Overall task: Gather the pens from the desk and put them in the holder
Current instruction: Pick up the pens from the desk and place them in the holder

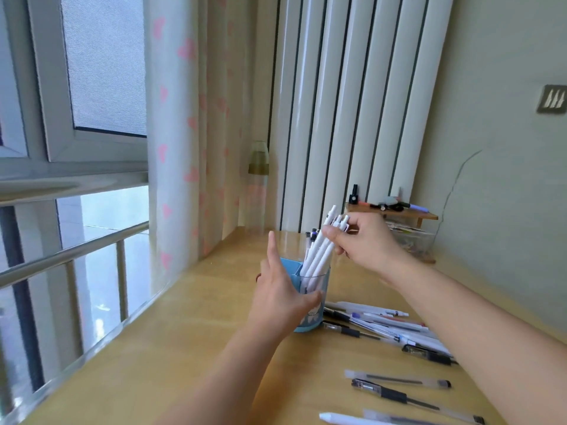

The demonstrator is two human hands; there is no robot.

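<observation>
- The right hand (362, 240) pinches a bunch of white pens (319, 256) near their tops, their lower ends already inside the blue pen holder (310, 317).
- The left hand (282, 289) rests against the holder's side, thumb across its front, fingers spread.
- More pens (395, 329) lie scattered on the wooden desk (184, 348) just right of the holder.

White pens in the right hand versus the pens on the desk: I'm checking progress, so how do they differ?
The white pens stand tilted, tips inside the holder, gripped by the right hand; the desk pens lie flat and untouched. The held ones are all white; the desk pens mix white, clear and black. Both groups are slim pens.
</observation>
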